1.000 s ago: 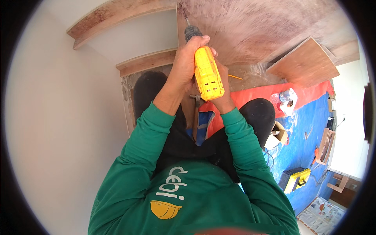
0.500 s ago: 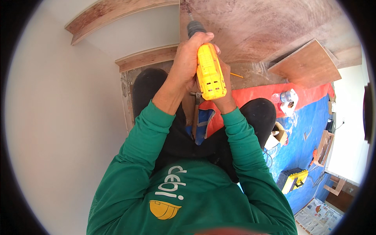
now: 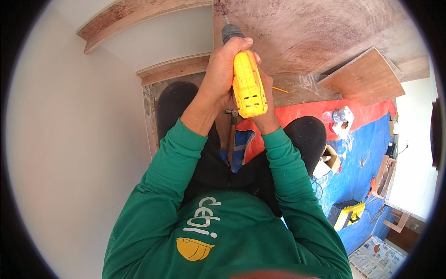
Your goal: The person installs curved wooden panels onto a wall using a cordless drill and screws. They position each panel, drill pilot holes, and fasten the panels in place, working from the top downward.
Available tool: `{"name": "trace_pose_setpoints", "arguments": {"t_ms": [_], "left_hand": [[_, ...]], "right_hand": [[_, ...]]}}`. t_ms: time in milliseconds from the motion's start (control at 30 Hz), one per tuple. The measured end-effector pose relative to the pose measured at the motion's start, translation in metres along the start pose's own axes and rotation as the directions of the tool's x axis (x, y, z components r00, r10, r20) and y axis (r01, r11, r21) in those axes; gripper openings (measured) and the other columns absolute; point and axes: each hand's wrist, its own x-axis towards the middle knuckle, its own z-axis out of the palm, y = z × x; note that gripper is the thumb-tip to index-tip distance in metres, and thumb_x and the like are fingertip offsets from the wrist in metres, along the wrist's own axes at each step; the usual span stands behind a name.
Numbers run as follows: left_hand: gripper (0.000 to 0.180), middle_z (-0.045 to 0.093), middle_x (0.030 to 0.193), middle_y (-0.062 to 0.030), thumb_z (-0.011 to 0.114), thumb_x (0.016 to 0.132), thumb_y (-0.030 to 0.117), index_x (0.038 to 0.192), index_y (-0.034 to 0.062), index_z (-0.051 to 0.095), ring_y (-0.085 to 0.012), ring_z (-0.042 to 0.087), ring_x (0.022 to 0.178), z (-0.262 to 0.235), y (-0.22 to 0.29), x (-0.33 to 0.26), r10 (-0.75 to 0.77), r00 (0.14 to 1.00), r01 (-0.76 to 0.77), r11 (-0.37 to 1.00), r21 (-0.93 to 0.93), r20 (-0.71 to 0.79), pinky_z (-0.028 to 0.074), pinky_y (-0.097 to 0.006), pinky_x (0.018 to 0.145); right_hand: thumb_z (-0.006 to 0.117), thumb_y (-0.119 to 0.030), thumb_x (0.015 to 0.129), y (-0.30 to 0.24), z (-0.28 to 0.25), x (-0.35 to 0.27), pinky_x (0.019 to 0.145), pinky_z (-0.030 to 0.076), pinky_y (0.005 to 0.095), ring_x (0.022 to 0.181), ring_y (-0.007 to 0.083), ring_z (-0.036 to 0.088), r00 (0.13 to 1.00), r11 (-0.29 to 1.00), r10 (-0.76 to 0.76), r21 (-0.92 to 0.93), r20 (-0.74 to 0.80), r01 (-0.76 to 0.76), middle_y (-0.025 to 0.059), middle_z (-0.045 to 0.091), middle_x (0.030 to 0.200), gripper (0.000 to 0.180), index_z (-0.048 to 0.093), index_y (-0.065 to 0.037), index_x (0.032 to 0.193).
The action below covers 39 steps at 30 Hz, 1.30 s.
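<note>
A yellow and black power drill (image 3: 249, 86) is held in both hands, its chuck pointing up and slightly left. The bit meets a wood panel (image 3: 297, 37) near that panel's left edge. My left hand (image 3: 225, 65) wraps around the drill's left side, thumb over the top behind the chuck. My right hand (image 3: 265, 88) closes on it from the right, mostly hidden by the drill body. Below my wrists a hammer (image 3: 232, 135) lies between my legs. A yellow pencil (image 3: 281, 89) rests on the floor right of the drill.
Curved wooden ledges (image 3: 176, 67) run along the white wall at left. A loose plywood piece (image 3: 364, 76) leans at right. Plastic bottles (image 3: 337, 115) stand on red sheeting; a blue tarp (image 3: 357, 162) carries a cardboard box (image 3: 331, 160) and a yellow-black toolbox (image 3: 347, 215).
The rear of the drill has shifted very slightly up and left. Both hands keep their grip, and the bit stays at the same spot on the panel.
</note>
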Motion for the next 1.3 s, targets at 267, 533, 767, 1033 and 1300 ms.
{"name": "trace_pose_setpoints", "arguments": {"t_ms": [267,533,767,1033,1300], "left_hand": [[0.029,0.071,0.090,-0.0089,0.068,0.100,0.038,0.111,0.0117,0.061,-0.0236,0.072,0.096,-0.001,0.000,0.002,0.030,1.000,-0.030,1.000,0.005,0.004,0.064,-0.038,0.069],[0.029,0.072,0.089,-0.0089,0.068,0.100,0.038,0.110,0.0115,0.061,-0.0236,0.072,0.097,-0.004,0.000,0.005,0.038,0.999,-0.038,0.999,0.008,0.009,0.063,-0.037,0.070],[0.030,0.072,0.089,-0.0093,0.069,0.099,0.039,0.107,0.0103,0.063,-0.0234,0.072,0.097,-0.005,0.003,0.007,0.041,0.999,-0.041,0.999,0.019,0.013,0.063,-0.036,0.070],[0.029,0.072,0.090,-0.0088,0.068,0.100,0.038,0.109,0.0112,0.062,-0.0248,0.072,0.097,-0.006,0.002,0.009,0.047,0.999,-0.047,0.999,0.018,0.011,0.062,-0.038,0.077],[0.028,0.072,0.089,-0.0087,0.068,0.101,0.038,0.109,0.0119,0.062,-0.0255,0.072,0.097,-0.008,0.002,0.013,0.031,0.999,-0.031,0.999,0.010,0.017,0.062,-0.037,0.074]], "right_hand": [[0.079,-0.009,0.086,-0.005,-0.002,0.001,0.075,0.056,0.0333,0.082,0.0219,0.071,0.999,0.999,0.036,0.024,0.006,-0.036,0.0093,0.073,0.096,0.034,0.065,0.000,0.116],[0.077,-0.007,0.087,-0.004,-0.001,0.004,0.073,0.055,0.0331,0.079,0.0211,0.070,1.000,1.000,0.012,0.000,-0.006,-0.012,0.0091,0.072,0.093,0.032,0.065,0.000,0.115],[0.077,-0.006,0.086,-0.006,0.000,0.006,0.073,0.055,0.0327,0.081,0.0203,0.070,1.000,1.000,0.019,0.017,0.002,-0.019,0.0092,0.072,0.093,0.031,0.065,0.001,0.115],[0.080,-0.016,0.089,0.000,0.000,0.008,0.073,0.059,0.0395,0.092,0.0400,0.078,1.000,0.999,0.001,-0.047,0.025,0.000,0.0190,0.075,0.097,0.041,0.063,-0.001,0.124],[0.076,-0.004,0.087,-0.002,0.001,0.011,0.070,0.056,0.0324,0.077,0.0186,0.070,1.000,1.000,0.000,-0.027,0.001,0.000,0.0090,0.072,0.091,0.027,0.066,0.000,0.111]]}}
